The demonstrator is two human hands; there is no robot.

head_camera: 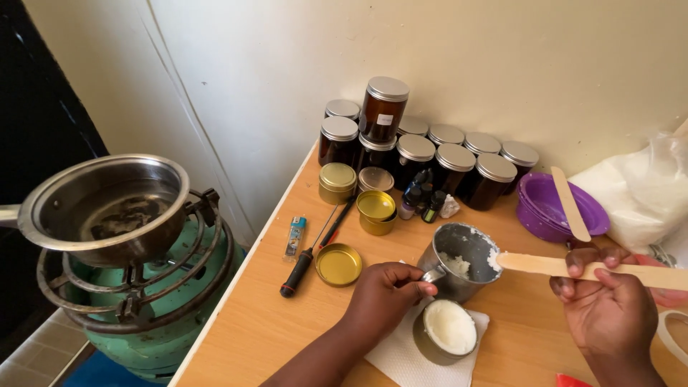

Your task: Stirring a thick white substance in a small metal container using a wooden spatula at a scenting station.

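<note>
A: Left hand (pixel 387 292), lower centre?
B: Fingers clenched on handle of metal cup (pixel 461 259), tilted over tin (pixel 446 331) full of white wax, on paper towel (pixel 398 358).
A: Right hand (pixel 609 308), lower right?
B: Fingers grasping wooden stick (pixel 537 264), tip touching cup rim.
A: Elsewhere on bench (pixel 251 330)?
B: Amber jars (pixel 430 154) at upper centre; purple bowl (pixel 545 208) at right; pot (pixel 100 208) on gas burner (pixel 143 301), left of frame.

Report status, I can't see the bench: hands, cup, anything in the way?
Left hand holds metal cup. Right hand holds wooden stick. Filled tin below cup.
</note>
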